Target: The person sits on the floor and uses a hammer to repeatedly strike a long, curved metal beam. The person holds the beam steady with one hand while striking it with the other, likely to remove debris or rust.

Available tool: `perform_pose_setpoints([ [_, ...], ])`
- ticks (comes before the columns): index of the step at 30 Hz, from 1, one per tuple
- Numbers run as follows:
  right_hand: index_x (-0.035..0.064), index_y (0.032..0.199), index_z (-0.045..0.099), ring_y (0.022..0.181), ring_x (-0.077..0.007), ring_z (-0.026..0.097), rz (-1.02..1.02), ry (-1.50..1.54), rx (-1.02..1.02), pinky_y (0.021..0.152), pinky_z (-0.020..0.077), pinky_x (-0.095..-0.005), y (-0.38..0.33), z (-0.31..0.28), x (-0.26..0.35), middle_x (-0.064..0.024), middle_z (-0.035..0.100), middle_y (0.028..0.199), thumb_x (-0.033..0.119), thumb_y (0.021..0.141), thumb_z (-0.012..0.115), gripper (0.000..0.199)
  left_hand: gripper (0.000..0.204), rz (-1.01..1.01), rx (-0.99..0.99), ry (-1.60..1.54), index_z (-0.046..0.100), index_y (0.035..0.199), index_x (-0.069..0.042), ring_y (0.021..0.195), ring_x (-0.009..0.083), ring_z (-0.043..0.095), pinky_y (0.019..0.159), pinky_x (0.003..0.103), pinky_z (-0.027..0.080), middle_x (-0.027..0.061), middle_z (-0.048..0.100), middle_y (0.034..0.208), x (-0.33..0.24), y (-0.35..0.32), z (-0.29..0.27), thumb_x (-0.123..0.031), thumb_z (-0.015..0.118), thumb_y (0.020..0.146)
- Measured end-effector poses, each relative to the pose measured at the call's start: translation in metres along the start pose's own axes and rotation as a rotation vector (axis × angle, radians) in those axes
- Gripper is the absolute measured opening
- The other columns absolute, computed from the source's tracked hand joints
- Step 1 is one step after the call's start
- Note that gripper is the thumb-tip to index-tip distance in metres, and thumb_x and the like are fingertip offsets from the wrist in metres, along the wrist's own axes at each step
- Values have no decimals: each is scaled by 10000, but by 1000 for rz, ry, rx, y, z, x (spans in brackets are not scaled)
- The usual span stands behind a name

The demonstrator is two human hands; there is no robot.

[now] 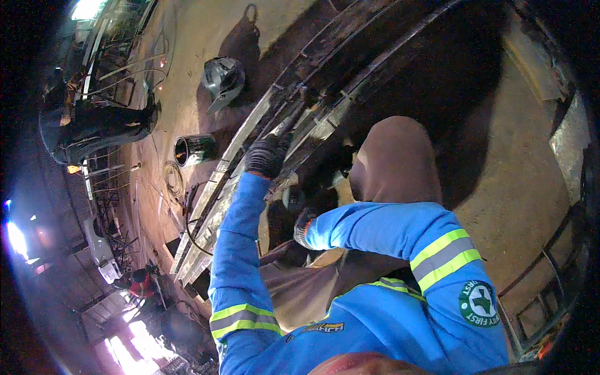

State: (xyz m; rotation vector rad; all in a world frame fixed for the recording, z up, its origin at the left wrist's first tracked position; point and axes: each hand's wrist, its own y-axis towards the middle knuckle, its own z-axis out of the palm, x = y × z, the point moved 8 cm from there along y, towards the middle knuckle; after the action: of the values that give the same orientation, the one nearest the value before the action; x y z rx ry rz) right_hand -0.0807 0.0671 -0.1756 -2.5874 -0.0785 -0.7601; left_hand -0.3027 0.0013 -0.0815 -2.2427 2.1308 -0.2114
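Note:
My left hand (265, 156), in a dark glove on a blue sleeve, is closed around a thin dark tool (289, 119). The tool's tip rests on a long curved metal frame (250, 131) that lies on the ground. My right hand (304, 226), gloved too, sits lower, close to my body. It is next to a small round dark object (292, 199), and its fingers are hidden in shadow. A brown leather apron (397, 165) covers my raised knee between the arms.
A welding helmet (223, 78) and an open dark can (194, 150) lie on the dirt floor left of the frame, with coiled cable (174, 181) beside them. A person in dark clothes (94, 128) crouches at far left. More metal frames (544, 281) lie at right.

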Motion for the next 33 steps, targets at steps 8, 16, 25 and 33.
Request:
perform_pose_setpoints([
  [8, 151, 1081, 679, 1017, -288, 610, 4, -6, -5, 785, 493, -500, -3, 1, -2, -69, 647, 1123, 223, 830, 562, 286, 358, 31, -467, -299, 625, 894, -15, 668, 360, 623, 578, 416, 477, 246, 599, 702, -21, -12, -49, -367, 562, 897],
  [16, 153, 1083, 679, 1025, -288, 609, 2, 1, 5, 787, 492, -502, -1, 8, -5, -66, 646, 1129, 223, 830, 562, 288, 315, -90, -286, -765, 626, 977, 4, 682, 346, 615, 632, 411, 478, 225, 638, 787, -17, -3, -46, -294, 611, 877],
  [25, 155, 1086, 680, 1033, -289, 608, -19, -47, 38, 788, 491, -505, 11, 19, 0, -64, 645, 1136, 224, 830, 562, 290, 433, -104, 167, -148, 641, 955, -70, 700, 388, 625, 613, 478, 494, 186, 639, 752, 6, -65, 15, -477, 568, 825],
  [33, 157, 1088, 680, 1041, -289, 606, -36, -128, 74, 789, 490, -507, 8, 23, 10, -61, 644, 1142, 225, 830, 562, 292, 401, -482, 220, 13, 685, 831, -114, 675, 343, 632, 588, 454, 492, 172, 650, 761, 83, -89, 18, -492, 552, 814],
])
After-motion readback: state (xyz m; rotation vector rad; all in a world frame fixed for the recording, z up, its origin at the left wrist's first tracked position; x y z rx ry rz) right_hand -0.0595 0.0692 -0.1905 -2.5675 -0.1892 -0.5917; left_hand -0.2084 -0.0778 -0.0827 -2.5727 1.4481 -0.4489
